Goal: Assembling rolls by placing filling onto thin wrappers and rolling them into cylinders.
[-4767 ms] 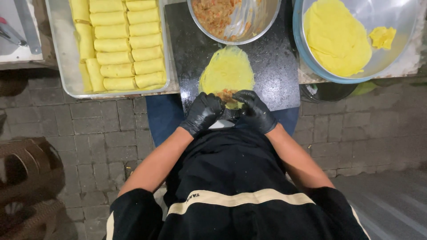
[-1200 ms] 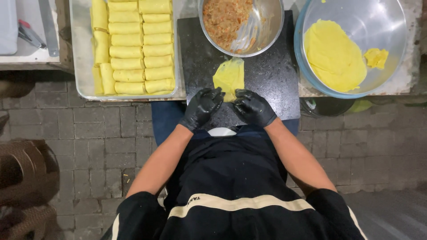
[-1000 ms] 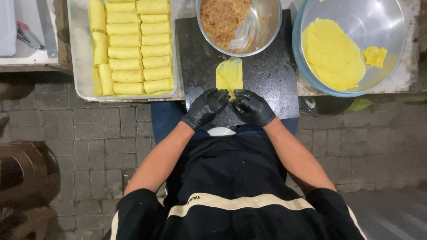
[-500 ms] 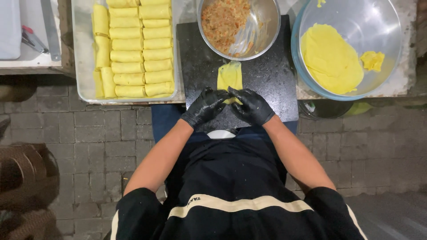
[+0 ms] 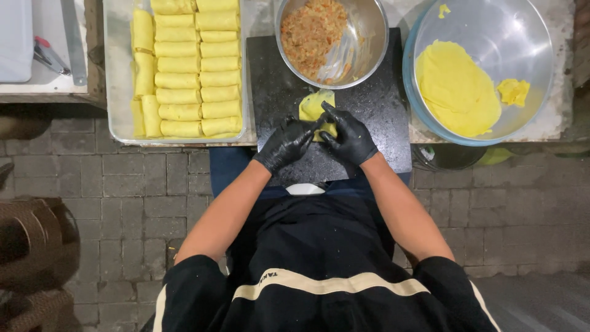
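A yellow crepe [image 5: 315,106], folded into a narrow strip, lies on the black board [image 5: 381,117] in front of me. My left hand [image 5: 286,142] and my right hand [image 5: 348,135], both in black gloves, press on its near end with fingertips curled over the roll. The near part of the crepe is hidden under my fingers. Behind the board stands a metal bowl of orange-brown filling [image 5: 313,31] with a spoon in it.
A tray [image 5: 114,86] of several rolled yellow crepes [image 5: 187,74] sits at the left. At the right, a large bowl [image 5: 528,37] holds a stack of flat yellow crepes [image 5: 455,86]. A white container [image 5: 13,37] and tools lie far left. Paved floor lies below.
The open round crepe has been folded at its sides into a narrow strip. My hands have rolled it from the near end, so less of it shows now.
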